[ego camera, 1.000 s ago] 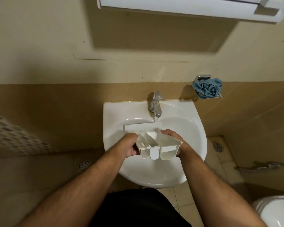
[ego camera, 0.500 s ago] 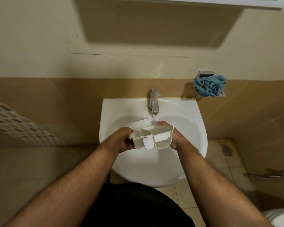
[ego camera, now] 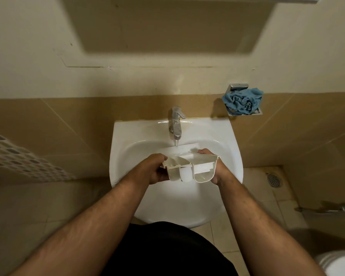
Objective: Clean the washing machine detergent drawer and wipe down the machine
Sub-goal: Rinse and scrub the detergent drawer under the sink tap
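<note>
I hold a white plastic detergent drawer (ego camera: 191, 168) with several compartments over the white sink (ego camera: 124, 148). My left hand (ego camera: 154, 168) grips its left side and my right hand (ego camera: 217, 170) grips its right side, fingers curled over the far edge. The drawer's front panel points toward the chrome faucet (ego camera: 175, 124), and water runs from the spout just behind it. The washing machine is not in view.
A crumpled blue cloth (ego camera: 242, 100) sits in a metal wall holder right of the faucet. A perforated white basket (ego camera: 18, 158) is at the left. A floor drain (ego camera: 273, 179) and a toilet rim (ego camera: 339, 263) lie to the right.
The drawer has been tilted and shifted slightly in my hands under the faucet. Both hands keep their grip. The camera view has moved a little.
</note>
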`<state>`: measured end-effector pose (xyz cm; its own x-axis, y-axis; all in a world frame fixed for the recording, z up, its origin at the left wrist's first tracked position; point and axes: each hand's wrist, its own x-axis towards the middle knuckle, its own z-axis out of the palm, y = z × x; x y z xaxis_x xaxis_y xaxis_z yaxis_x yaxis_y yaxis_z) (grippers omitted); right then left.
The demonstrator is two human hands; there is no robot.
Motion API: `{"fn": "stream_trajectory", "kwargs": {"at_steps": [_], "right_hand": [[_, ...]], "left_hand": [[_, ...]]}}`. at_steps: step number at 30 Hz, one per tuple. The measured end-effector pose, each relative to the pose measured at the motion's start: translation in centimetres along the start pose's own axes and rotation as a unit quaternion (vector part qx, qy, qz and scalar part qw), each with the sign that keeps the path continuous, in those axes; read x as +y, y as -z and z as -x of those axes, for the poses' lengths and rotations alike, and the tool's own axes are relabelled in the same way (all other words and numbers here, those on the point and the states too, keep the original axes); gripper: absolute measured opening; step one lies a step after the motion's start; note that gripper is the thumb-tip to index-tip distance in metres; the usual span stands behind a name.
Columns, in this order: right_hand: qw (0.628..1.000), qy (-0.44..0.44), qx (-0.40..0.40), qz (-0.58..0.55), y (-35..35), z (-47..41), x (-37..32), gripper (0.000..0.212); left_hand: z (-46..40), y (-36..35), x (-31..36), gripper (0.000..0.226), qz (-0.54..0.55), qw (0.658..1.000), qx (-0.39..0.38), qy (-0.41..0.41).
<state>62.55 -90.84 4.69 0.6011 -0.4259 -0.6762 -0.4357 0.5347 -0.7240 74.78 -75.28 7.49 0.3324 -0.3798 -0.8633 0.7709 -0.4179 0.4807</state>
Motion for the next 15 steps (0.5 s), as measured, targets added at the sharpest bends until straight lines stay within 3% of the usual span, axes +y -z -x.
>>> {"fn": "stream_trajectory", "kwargs": {"at_steps": [10,15], "right_hand": [[0.999,0.047,0.002,-0.018,2.9,0.5,0.3,0.02],[0.998,0.021,0.028,-0.053,3.9,1.3,0.9,0.048]], "left_hand": [[0.2,-2.6,1.0,0.018,-0.021,0.999,-0.033,0.001],[0.0,-3.3,0.8,0.017,-0.047,0.998,-0.051,-0.005]]}}
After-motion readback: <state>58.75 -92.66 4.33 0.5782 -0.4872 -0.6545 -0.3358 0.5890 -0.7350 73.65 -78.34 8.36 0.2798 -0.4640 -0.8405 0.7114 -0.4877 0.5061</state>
